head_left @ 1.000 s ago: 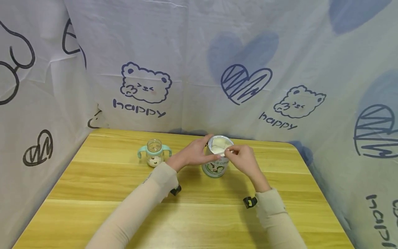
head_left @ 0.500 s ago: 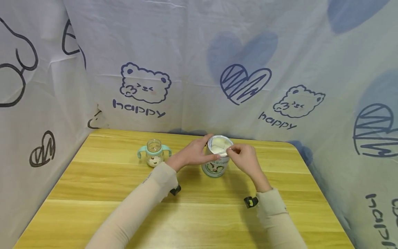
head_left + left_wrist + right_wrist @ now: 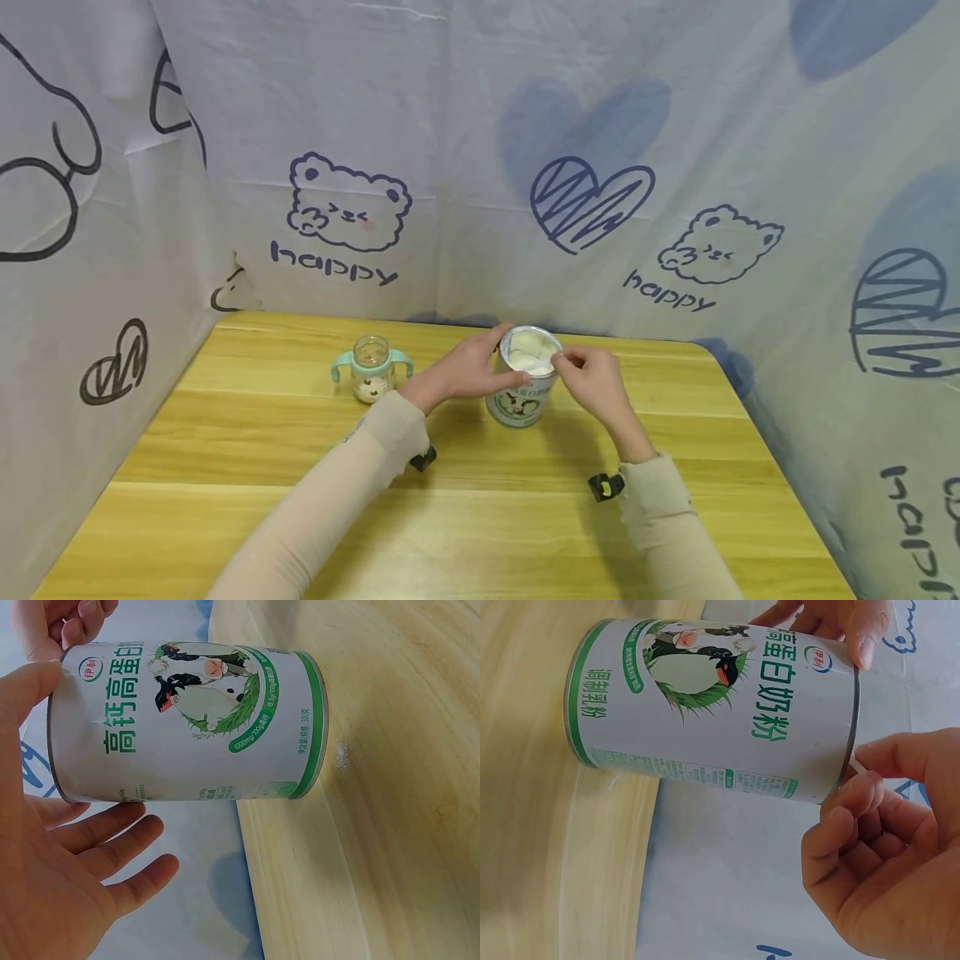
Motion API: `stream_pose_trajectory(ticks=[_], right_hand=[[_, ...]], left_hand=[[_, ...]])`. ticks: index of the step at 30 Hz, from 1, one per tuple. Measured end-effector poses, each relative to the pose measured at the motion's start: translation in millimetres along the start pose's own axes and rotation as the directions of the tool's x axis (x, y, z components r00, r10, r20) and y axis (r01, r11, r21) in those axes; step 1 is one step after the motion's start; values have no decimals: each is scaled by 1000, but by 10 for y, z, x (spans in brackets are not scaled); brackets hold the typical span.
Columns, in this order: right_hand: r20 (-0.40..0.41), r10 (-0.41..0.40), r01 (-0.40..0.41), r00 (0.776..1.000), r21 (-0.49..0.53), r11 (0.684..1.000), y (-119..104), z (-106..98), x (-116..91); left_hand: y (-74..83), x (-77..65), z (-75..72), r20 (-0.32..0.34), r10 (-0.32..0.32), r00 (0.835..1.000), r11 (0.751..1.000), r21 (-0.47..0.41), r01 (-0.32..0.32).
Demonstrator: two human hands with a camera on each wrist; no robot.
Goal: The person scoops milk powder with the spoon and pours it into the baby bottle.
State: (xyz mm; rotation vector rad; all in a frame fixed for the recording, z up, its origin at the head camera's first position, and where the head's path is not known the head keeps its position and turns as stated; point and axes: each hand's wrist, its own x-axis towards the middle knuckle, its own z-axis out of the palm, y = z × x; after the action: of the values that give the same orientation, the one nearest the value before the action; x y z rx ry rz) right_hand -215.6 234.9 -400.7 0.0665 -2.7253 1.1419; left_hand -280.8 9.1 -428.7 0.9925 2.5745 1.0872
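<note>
A white and green milk powder can (image 3: pixel 187 720) with a cow on its label stands upright on the table, its top open and pale inside. My left hand (image 3: pixel 474 365) grips it near the rim, thumb in front and fingers around the far side. At the right of the rim, my right hand (image 3: pixel 596 383) pinches the end of a thin white piece (image 3: pixel 858 766) between thumb and forefinger. I cannot tell what this piece is; the rest of it is hidden by the can wall and fingers.
A clear baby bottle (image 3: pixel 372 379) with mint-green handles stands uncapped to the left of the can, with something white in its lower part. The wooden table (image 3: pixel 480 533) meets a printed cloth backdrop (image 3: pixel 465 167) behind. A little white powder (image 3: pixel 343 759) lies near the can's base.
My right hand has shifted slightly right along the can's rim, still pinching the white piece. The left hand, the can and the bottle stay in place.
</note>
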Motion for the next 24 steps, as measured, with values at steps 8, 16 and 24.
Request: stream_pose_trajectory(ticks=[8,16,24], right_hand=[[-115,18,-18,993,-4,1000,2,-22,0],[-186,-7,6,983,-11,1000,10,-33,-9],[-229,-147,133,962,-77,988,33,-11,-29]], left_hand=[[-20,8,22,-14,20,1000,1000,5,-19],[-24,4,32,-26,48,999,999,0,-48],[-19,-6,35,-29,51,998,999,-2,-51]])
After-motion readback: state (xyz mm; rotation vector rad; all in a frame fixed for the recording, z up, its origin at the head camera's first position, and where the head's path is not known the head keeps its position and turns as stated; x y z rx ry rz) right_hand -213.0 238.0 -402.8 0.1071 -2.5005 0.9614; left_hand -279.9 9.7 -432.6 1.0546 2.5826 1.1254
